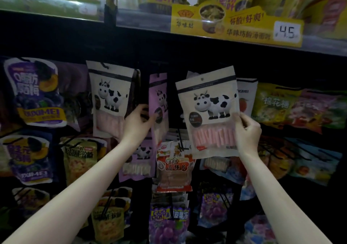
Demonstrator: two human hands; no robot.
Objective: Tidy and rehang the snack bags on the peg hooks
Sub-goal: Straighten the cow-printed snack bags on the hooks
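A yellow shelf sign [237, 24] carries 华味坊, 好酸!好爽! and a white price tag [286, 31] reading 4.5. A purple plum bag [35, 91] shows YOUXIMEI on its yellow band. A red-and-white bag [174, 166] reads 山楂片. A green bag [275, 103] reads 棉花糖. Other print is too blurred to read.

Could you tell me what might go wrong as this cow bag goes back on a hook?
The right hand pinches the white cow bag only at its lower edge, so it could tilt or slip. The left hand holds the purple bag sideways; letting go may swing it into neighbouring bags.
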